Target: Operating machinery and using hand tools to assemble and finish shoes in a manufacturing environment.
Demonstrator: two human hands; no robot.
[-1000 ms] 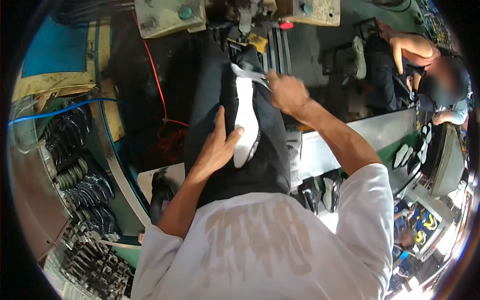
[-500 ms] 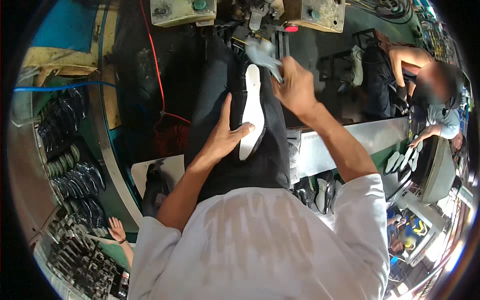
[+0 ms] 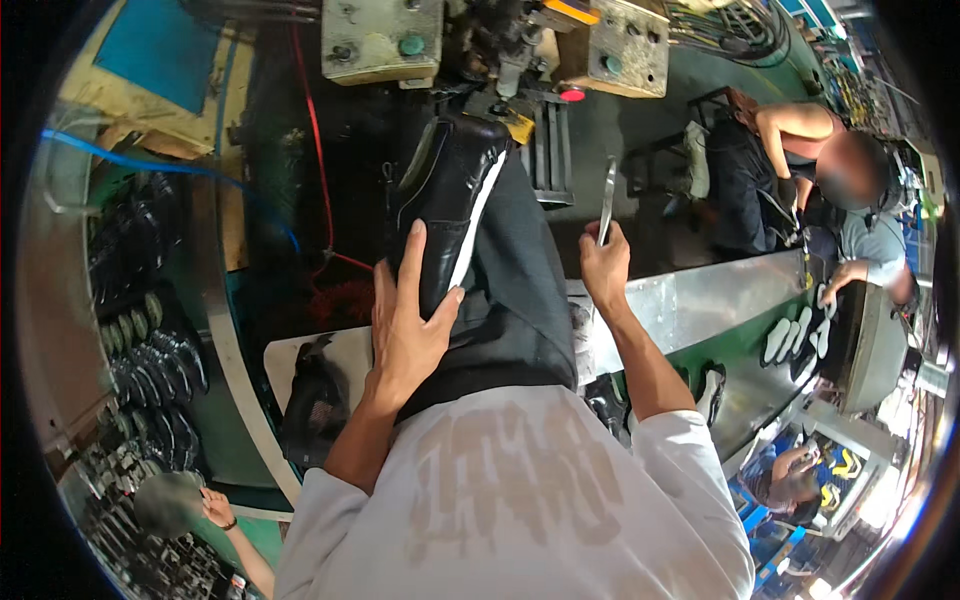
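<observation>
My left hand (image 3: 408,330) is closed around the heel end of a black leather shoe upper (image 3: 440,215), thumb on one side and fingers on the other. The shoe rests over my left thigh, tilted on its side with its toe pointing away. Along its right edge shows a strip of white insole (image 3: 477,225). Off to the right, apart from the shoe, my right hand (image 3: 606,268) grips a slim silver metal hand tool (image 3: 609,185) that stands nearly upright. Seen edge-on, the tool's exact kind does not show.
A machine (image 3: 510,60) with two control boxes stands ahead. A metal bench (image 3: 700,295) runs to the right, with white insoles (image 3: 790,338) beyond it. Black shoes (image 3: 165,365) line a rack at left. One co-worker (image 3: 790,140) bends at right; another's hand (image 3: 216,508) shows lower left.
The shoe has turned from white insole facing up onto its side, showing the black upper. My right hand has drawn back from the shoe's toe, toward me, still holding the tool.
</observation>
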